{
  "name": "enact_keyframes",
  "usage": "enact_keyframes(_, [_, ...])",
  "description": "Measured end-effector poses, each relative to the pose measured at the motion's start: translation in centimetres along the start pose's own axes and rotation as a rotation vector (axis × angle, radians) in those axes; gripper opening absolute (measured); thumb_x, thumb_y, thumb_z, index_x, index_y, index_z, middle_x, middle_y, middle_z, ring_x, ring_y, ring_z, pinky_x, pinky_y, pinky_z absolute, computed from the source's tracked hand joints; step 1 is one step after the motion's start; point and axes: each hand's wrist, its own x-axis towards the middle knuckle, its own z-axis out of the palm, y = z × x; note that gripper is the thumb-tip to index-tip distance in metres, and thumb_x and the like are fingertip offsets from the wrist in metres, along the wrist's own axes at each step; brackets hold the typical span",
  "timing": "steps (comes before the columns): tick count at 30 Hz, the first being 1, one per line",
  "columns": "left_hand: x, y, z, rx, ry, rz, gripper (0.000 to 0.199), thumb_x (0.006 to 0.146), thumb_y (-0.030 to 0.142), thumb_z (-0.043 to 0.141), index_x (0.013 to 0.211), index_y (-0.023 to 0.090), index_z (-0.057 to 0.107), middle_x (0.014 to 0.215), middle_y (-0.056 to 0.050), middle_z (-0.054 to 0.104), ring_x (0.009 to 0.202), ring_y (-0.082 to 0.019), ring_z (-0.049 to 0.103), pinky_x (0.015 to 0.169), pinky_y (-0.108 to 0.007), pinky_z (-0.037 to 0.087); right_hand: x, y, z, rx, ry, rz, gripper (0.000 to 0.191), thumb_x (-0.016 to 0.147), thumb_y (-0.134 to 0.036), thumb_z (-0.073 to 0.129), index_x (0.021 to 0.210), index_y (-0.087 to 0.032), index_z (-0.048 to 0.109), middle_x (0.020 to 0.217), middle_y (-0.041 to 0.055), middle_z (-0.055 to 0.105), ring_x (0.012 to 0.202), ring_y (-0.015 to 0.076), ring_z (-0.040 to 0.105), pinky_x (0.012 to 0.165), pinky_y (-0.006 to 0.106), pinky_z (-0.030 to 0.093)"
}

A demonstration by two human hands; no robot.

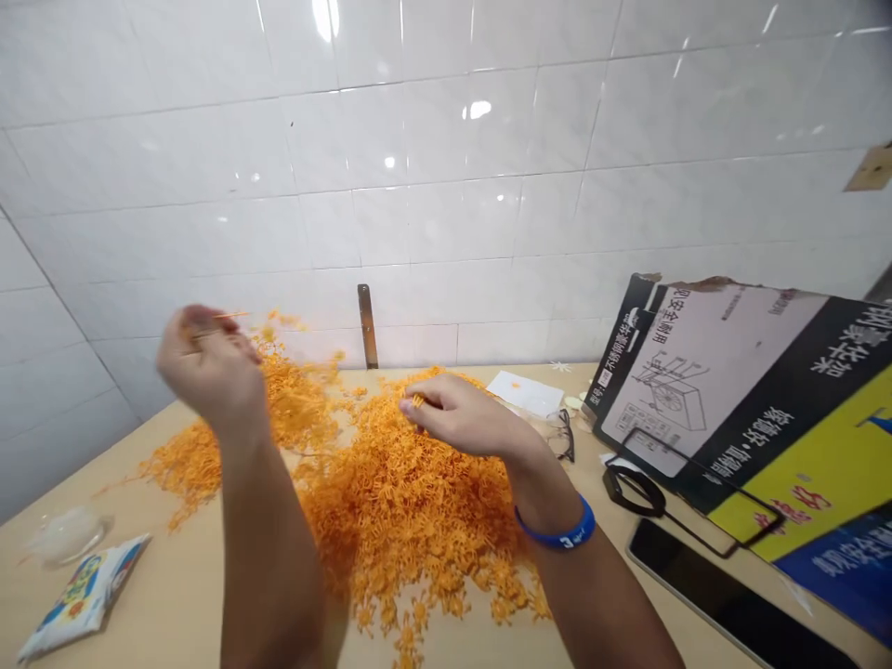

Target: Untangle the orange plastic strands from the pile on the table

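A large heap of small, spiky orange pieces (pixel 411 520) covers the middle of the pale wooden table (pixel 188 581), spreading to the left in a thinner drift (pixel 293 409). My right hand (pixel 464 416) is over the heap, with a small orange piece (pixel 418 401) pinched between thumb and fingers. It wears a blue wristband (pixel 561 525). My left hand (pixel 207 367) is raised above the heap's left side and is motion-blurred. A thin orange piece (pixel 229 315) sticks out from its fingers.
Black-framed glasses (pixel 564 437) and a white paper sheet (pixel 524 393) lie beyond the heap. A printed cardboard panel (pixel 703 390) leans at the right, above a dark tablet (pixel 725 604). A colourful packet (pixel 84 599) lies at the left. White tiles (pixel 446 167) form the wall.
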Motion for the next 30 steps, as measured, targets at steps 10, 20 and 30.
enact_keyframes(10, [-0.8,1.7,-1.2,-0.024,-0.465,-0.168,0.033,0.091,0.046,0.053,0.073,0.019,0.06,0.047,0.003,0.046,0.043,-0.009,0.041,0.042,-0.022,0.033,3.3,6.0,2.0,-0.613,0.054,0.262,0.03,0.084,-0.003,0.04,0.106,-0.013,0.058,0.11,0.0167,0.062,0.088,0.0222,0.06,0.068,0.029,0.04])
enact_keyframes(20, [-1.2,2.7,-0.5,0.117,-0.816,-0.086,0.029,0.089,0.043,0.054,0.082,0.02,0.068,0.068,-0.002,0.059,0.057,-0.012,0.051,0.048,-0.023,0.039,3.2,6.7,1.2,-0.668,0.046,0.349,0.03,0.083,-0.039,0.066,0.101,-0.016,0.064,0.101,0.0131,0.07,0.088,0.0247,0.064,0.063,0.029,0.038])
enact_keyframes(30, [-1.6,3.1,-0.1,0.222,-1.016,0.004,0.035,0.091,0.044,0.049,0.08,0.019,0.071,0.065,-0.003,0.063,0.055,-0.013,0.053,0.049,-0.022,0.04,3.4,7.1,1.1,-0.583,0.111,0.258,0.033,0.096,-0.028,0.045,0.068,-0.017,0.058,0.07,0.0032,0.063,0.058,0.0115,0.047,0.056,0.026,0.028])
